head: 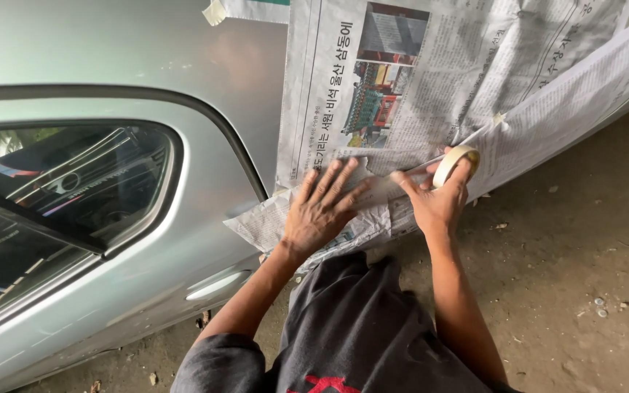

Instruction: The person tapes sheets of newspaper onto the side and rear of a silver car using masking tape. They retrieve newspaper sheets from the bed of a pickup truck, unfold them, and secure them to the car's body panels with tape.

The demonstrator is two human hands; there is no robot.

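Tape roll [456,164] sits in my right hand [437,204], fingers curled round it; my flat-open, empty left hand [322,211] presses newspaper [431,87] just left.

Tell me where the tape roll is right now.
In the head view, the tape roll sits right of centre in the right hand, against the newspaper on the car, beside the left hand.

Dark grey short-sleeved shirt [358,327] with red marking.
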